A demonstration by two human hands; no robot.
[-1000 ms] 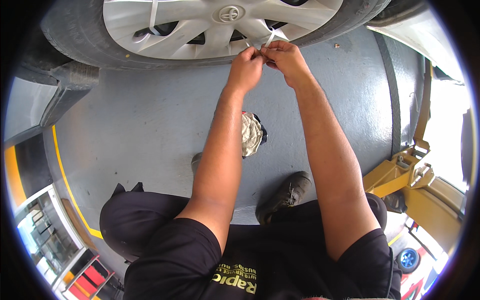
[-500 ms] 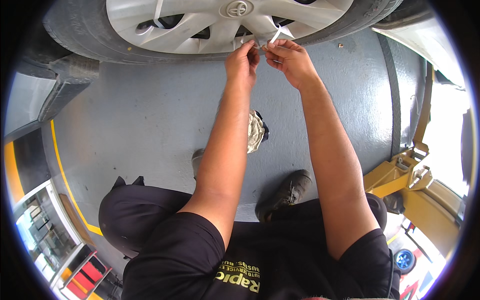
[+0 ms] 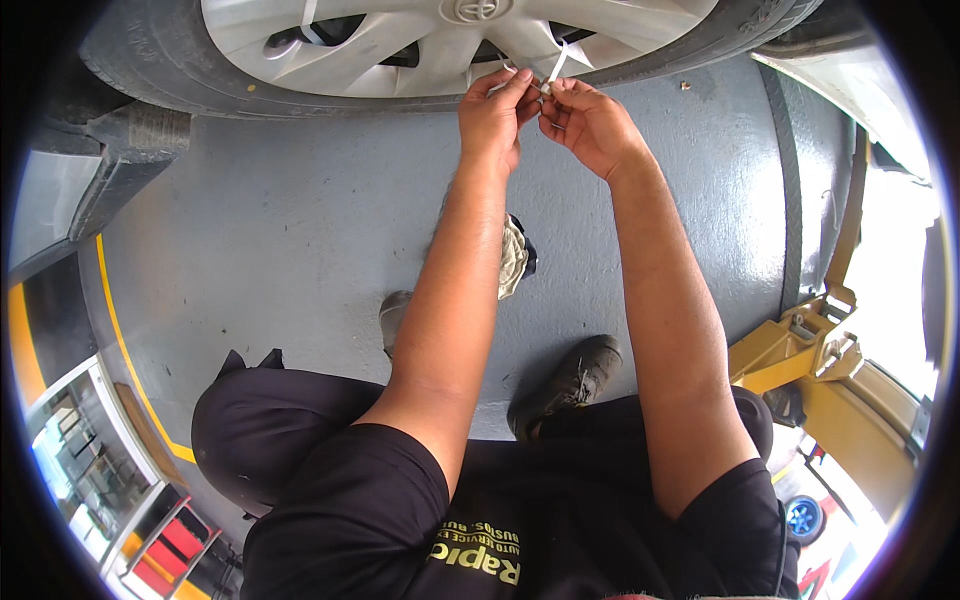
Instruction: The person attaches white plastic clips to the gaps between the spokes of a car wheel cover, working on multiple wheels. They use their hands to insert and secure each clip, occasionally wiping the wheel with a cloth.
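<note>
1. The right grip is pinched on a white cable tie that runs up to the silver hubcap just above.
2. The left grip, just beside it, has its fingertips together; I can't tell on what.
3. Below both grips, crumpled beige fabric lies on the grey floor.

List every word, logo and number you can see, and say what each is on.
Shirt: yellow lettering in large and smaller sizes, partly cut off; wording withheld.
Wheel cover: oval emblem at the hub; name withheld.
Tire: faint raised marks on the sidewall, too blurred to read.
</note>
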